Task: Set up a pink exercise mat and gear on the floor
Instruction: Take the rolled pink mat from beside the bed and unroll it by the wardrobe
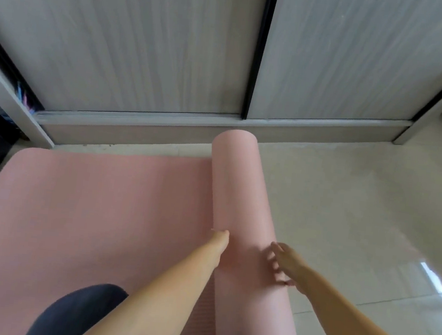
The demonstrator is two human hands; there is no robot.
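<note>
A pink exercise mat (87, 208) lies partly unrolled on the floor, its flat part spreading to the left. The rest of it is still a thick roll (241, 196) running from near the wardrobe down to the bottom of the view. My left hand (219, 239) presses against the roll's left side where it meets the flat part, and most of its fingers are hidden. Resting on top of the roll's right side is my right hand (284, 264), fingers spread and slightly blurred. Neither hand closes around anything.
A pale wood-grain sliding wardrobe (146, 36) with a dark centre seam stands just beyond the mat. Glossy cream floor tiles (360, 209) stretch to the right. My dark-clothed knee (76, 313) is on the mat at the bottom. A dark gap lies at far left.
</note>
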